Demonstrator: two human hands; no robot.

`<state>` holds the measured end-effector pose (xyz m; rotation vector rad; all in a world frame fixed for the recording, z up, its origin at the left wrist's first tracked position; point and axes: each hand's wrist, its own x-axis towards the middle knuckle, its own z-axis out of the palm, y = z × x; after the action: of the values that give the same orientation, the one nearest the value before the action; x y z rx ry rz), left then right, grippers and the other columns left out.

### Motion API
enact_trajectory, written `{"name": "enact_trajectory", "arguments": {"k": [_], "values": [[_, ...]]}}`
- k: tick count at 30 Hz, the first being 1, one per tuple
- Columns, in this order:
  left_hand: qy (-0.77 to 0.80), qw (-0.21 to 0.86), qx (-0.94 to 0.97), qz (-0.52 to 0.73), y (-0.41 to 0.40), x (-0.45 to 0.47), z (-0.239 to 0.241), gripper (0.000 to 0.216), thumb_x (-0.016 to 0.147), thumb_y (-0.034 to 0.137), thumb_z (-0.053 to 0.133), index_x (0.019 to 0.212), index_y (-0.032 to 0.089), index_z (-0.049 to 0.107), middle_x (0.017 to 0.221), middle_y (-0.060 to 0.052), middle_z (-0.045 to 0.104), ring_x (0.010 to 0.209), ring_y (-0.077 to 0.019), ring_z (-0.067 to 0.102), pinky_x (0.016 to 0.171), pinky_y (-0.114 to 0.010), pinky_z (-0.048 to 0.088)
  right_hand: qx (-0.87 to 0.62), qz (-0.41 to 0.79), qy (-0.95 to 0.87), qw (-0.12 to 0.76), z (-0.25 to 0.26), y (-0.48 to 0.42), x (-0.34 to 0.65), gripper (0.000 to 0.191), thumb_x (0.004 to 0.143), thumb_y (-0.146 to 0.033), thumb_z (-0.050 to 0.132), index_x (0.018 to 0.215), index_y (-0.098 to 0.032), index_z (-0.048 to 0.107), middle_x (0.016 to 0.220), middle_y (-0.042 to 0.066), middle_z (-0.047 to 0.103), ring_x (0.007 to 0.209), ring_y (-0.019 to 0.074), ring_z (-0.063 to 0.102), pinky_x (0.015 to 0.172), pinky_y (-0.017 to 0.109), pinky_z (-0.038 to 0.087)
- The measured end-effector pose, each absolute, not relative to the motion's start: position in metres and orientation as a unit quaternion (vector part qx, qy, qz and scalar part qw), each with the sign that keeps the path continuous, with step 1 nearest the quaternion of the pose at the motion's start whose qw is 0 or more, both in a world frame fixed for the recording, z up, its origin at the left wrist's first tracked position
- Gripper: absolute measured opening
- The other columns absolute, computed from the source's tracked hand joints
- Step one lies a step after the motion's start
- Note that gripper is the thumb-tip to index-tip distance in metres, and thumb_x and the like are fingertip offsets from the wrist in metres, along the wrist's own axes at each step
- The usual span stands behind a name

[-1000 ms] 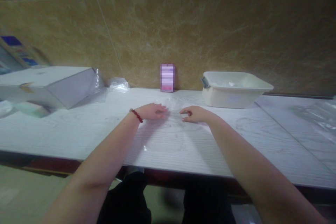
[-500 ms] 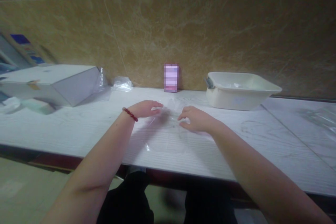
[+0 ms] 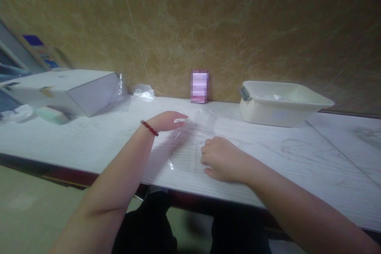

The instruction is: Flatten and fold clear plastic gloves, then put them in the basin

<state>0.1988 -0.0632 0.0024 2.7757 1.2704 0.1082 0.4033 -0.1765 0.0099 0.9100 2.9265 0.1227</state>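
Note:
A clear plastic bag (image 3: 190, 143) lies flat on the white table (image 3: 89, 143) in front of me. My left hand (image 3: 166, 121), with a red bead bracelet at the wrist, hovers just above the bag's far left corner, fingers stretched out and together. My right hand (image 3: 220, 158) rests on the bag's right side nearer the table's front edge, fingers curled under against the plastic. Whether it pinches the film is hidden.
A cream plastic tub (image 3: 282, 103) stands at the back right. A small pink box (image 3: 199, 86) leans on the brown marble wall. A white carton (image 3: 65, 89) and crumpled clear plastic (image 3: 143, 92) sit at the back left.
My right hand has slid toward me along the bag, from its far end to near the front edge. My left hand has lifted a little at the far corner. The view shifted slightly left.

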Motion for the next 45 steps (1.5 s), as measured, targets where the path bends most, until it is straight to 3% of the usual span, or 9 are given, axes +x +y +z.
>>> {"name": "enact_trajectory", "arguments": {"k": [9, 17, 25, 31, 38, 42, 45], "values": [[0.415, 0.049, 0.907, 0.055, -0.06, 0.196, -0.002, 0.044, 0.078, 0.044, 0.033, 0.112, 0.02, 0.048, 0.113, -0.003, 0.051, 0.102, -0.0138, 0.045, 0.088, -0.023, 0.029, 0.288, 0.052, 0.956, 0.015, -0.004, -0.172, 0.398, 0.013, 0.067, -0.019, 0.046, 0.064, -0.015, 0.058, 0.069, 0.006, 0.058, 0.068, 0.0165, 0.048, 0.057, 0.027, 0.032], [0.404, 0.091, 0.907, 0.078, -0.061, 0.196, -0.004, 0.046, 0.078, 0.047, 0.03, 0.11, 0.02, 0.049, 0.113, -0.002, 0.051, 0.104, -0.014, 0.044, 0.089, -0.024, 0.028, 0.326, -0.047, 0.944, -0.008, 0.003, -0.165, 0.408, 0.012, 0.064, -0.018, 0.045, 0.064, -0.017, 0.057, 0.07, 0.003, 0.058, 0.066, 0.0135, 0.048, 0.058, 0.024, 0.033], [0.397, 0.192, 0.893, 0.092, -0.069, 0.204, -0.002, 0.051, 0.079, 0.052, 0.023, 0.109, 0.02, 0.049, 0.114, 0.0, 0.05, 0.104, -0.014, 0.043, 0.089, -0.025, 0.029, 0.331, -0.128, 0.932, -0.075, -0.001, -0.149, 0.418, 0.009, 0.061, -0.02, 0.048, 0.066, -0.017, 0.054, 0.067, 0.0, 0.056, 0.06, 0.0103, 0.046, 0.055, 0.021, 0.033], [0.282, 0.297, 0.906, 0.108, -0.072, 0.201, 0.001, 0.062, 0.077, 0.058, 0.016, 0.115, 0.017, 0.043, 0.114, -0.005, 0.05, 0.108, -0.0152, 0.04, 0.092, -0.028, 0.025, 0.319, -0.209, 0.913, -0.144, -0.003, -0.131, 0.43, 0.009, 0.059, -0.014, 0.046, 0.065, -0.015, 0.053, 0.06, -0.002, 0.051, 0.055, 0.0075, 0.044, 0.054, 0.019, 0.034], [0.201, 0.384, 0.898, 0.074, -0.082, 0.2, 0.013, 0.082, 0.059, 0.071, 0.034, 0.121, 0.017, 0.036, 0.124, -0.009, 0.039, 0.113, -0.0231, 0.033, 0.094, -0.033, 0.022, 0.338, -0.28, 0.874, -0.208, -0.003, -0.121, 0.441, 0.01, 0.06, -0.011, 0.044, 0.065, -0.014, 0.052, 0.058, -0.002, 0.05, 0.053, 0.0066, 0.044, 0.052, 0.018, 0.036], [0.238, 0.304, 0.921, 0.053, -0.092, 0.202, 0.01, 0.075, 0.057, 0.054, 0.057, 0.122, 0.023, 0.034, 0.126, -0.005, 0.037, 0.113, -0.0221, 0.033, 0.093, -0.032, 0.023, 0.345, -0.285, 0.866, -0.224, -0.005, -0.119, 0.443, 0.009, 0.062, -0.013, 0.044, 0.066, -0.014, 0.052, 0.06, -0.001, 0.051, 0.055, 0.0069, 0.045, 0.053, 0.019, 0.037], [0.278, 0.259, 0.924, 0.039, -0.097, 0.205, -0.001, 0.06, 0.066, 0.043, 0.055, 0.12, 0.026, 0.037, 0.121, -0.002, 0.044, 0.109, -0.0198, 0.039, 0.092, -0.031, 0.025, 0.34, -0.3, 0.865, -0.216, -0.007, -0.118, 0.444, 0.008, 0.064, -0.014, 0.046, 0.068, -0.014, 0.052, 0.062, -0.001, 0.052, 0.056, 0.0069, 0.045, 0.053, 0.019, 0.038]]}}
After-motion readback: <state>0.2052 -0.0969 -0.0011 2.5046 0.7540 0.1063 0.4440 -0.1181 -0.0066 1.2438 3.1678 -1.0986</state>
